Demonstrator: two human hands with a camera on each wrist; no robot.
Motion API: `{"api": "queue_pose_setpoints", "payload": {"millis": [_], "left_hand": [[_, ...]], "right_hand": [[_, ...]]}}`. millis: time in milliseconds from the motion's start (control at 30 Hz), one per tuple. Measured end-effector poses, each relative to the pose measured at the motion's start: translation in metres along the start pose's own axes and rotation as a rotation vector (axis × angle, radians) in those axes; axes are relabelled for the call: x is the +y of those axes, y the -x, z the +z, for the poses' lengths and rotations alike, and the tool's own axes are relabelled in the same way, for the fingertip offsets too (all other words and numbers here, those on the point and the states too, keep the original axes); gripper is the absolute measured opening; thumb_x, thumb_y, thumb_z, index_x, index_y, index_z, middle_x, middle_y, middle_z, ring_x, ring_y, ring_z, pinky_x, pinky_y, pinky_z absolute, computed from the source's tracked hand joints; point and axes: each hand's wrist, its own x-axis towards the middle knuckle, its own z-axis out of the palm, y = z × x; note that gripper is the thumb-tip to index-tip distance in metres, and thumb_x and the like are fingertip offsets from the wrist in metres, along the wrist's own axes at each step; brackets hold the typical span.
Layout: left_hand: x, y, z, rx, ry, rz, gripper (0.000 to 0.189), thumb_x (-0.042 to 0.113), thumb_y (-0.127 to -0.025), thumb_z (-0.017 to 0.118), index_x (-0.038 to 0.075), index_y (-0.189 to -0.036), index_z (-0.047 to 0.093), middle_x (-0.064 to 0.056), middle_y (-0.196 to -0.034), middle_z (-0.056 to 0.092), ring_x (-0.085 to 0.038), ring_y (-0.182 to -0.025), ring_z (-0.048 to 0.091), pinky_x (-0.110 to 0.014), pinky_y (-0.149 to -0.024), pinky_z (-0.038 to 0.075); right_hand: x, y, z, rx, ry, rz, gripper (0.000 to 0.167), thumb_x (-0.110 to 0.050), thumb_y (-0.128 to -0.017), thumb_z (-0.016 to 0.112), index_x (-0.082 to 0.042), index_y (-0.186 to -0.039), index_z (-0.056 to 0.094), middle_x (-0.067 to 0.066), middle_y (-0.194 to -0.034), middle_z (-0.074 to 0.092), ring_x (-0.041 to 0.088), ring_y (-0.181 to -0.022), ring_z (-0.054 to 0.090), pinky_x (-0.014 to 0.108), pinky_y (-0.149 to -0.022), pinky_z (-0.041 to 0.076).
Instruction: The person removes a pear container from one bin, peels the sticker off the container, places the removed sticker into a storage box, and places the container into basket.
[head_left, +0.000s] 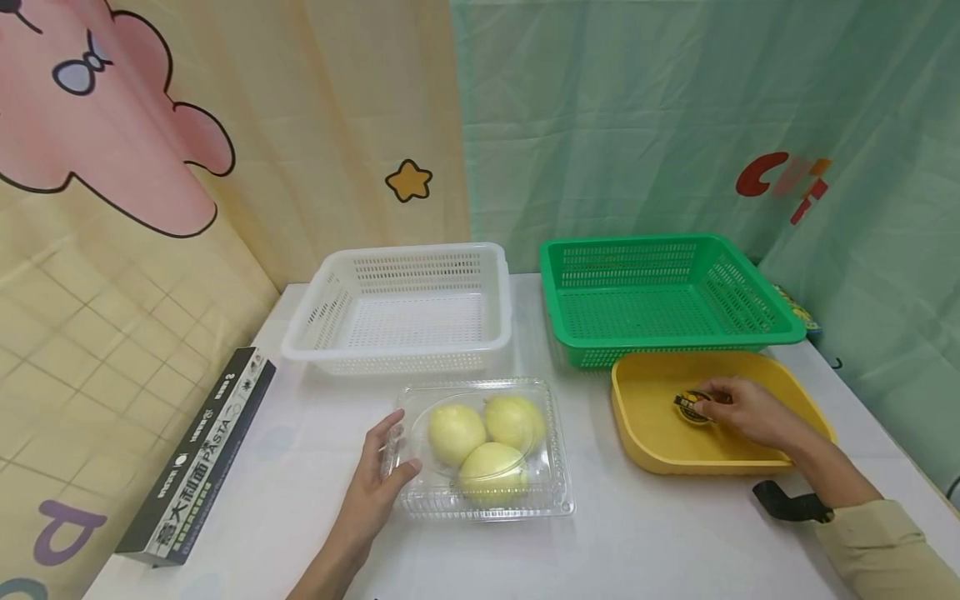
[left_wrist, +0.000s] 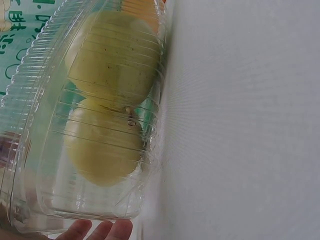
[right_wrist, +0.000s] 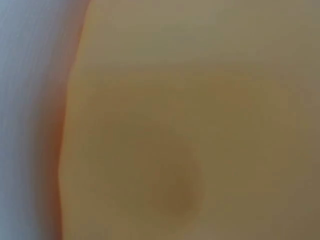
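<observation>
Tray (head_left: pixel 647 377): inside, tub (head_left: pixel 688 408) pinched in fingers of right hand (head_left: pixel 753 410); leftward, box (head_left: pixel 553 454) touched by left hand (head_left: pixel 377 473), fingers apart. Loose pinch: tub could be dropped.

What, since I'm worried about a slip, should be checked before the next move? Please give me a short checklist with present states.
1. Right hand on the small round item: ok, fingers and thumb pinch it inside the yellow tray.
2. Close view of that pinch: not ok, the right wrist picture shows only blurred yellow and a pale strip.
3. Left hand on the clear box: ok, it holds the left end.
4. Three yellow-green fruits inside the box: ok.
5. Clear box fully fastened: cannot tell.
6. Pasta box apart from the left hand: ok, tabletop shows between them.
</observation>
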Motion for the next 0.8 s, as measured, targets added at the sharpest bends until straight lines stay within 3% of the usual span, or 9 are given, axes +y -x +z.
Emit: {"api": "queue_pose_setpoints", "payload": {"millis": [333, 800], "left_hand": [[0.0006, 0.0003, -0.0001, -0.001, 0.005, -0.001, 0.065, 0.021, -0.09, 0.057, 0.032, -0.145, 0.024, -0.014, -0.156, 0.02, -0.043, -0.143, 0.017, -0.07, -0.109, 0.012], [0.002, 0.0009, -0.0005, -0.002, 0.004, -0.007, 0.065, 0.022, -0.09, 0.057, 0.033, -0.145, 0.024, -0.014, -0.157, 0.017, -0.044, -0.143, 0.018, -0.069, -0.109, 0.016]], "right_hand": [[0.0016, -0.0012, 0.0024, -0.018, -0.017, -0.008, 0.021, -0.018, -0.092, 0.06, 0.001, -0.099, 0.065, 0.002, -0.077, 0.055, 0.0, -0.063, 0.041, 0.021, -0.052, 0.035], [0.0008, -0.0017, 0.0057, -0.053, 0.06, -0.041, 0.018, -0.015, -0.089, 0.062, 0.0, -0.097, 0.065, 0.002, -0.083, 0.059, -0.001, -0.069, 0.043, 0.02, -0.058, 0.038]]}}
